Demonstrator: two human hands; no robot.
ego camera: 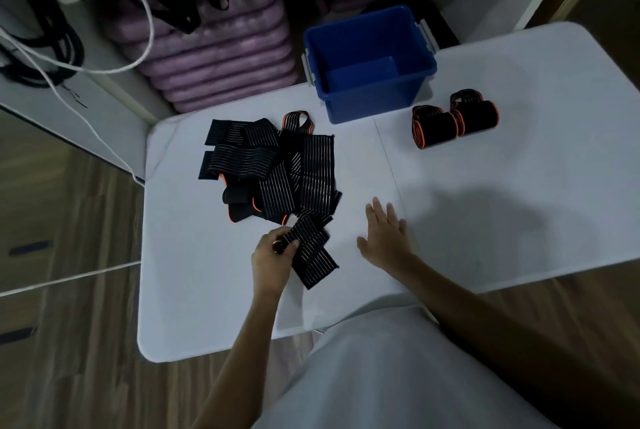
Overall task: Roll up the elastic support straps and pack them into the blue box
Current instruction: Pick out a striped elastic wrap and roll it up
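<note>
White plastic makes up the table point(485, 220), and the blue box point(369, 61) at its far edge serves as the landmark. The box stands upright and open, and nothing can be seen lying inside it. Just to the right of the box, nearer the person, two rolled straps point(455, 123) lie side by side and touching, black with orange edges. To the left of the box and nearer the person sits a loose heap of unrolled straps point(273, 165), black with thin pale stripes and orange trim, overlapping one another.

From the near side of that heap, one strap end point(311, 255) trails toward the person. The left hand point(273, 255) is closed around this end, thumb and fingers pinching the fabric, which looks partly curled at the grip. The free tail of the strap lies flat on the table just beside the hand.

Straight in front of the box and well apart from it, the right hand point(384, 238) is spread open with fingers apart, palm down, low over the bare tabletop, holding nothing. Whether it touches the surface cannot be told.
</note>
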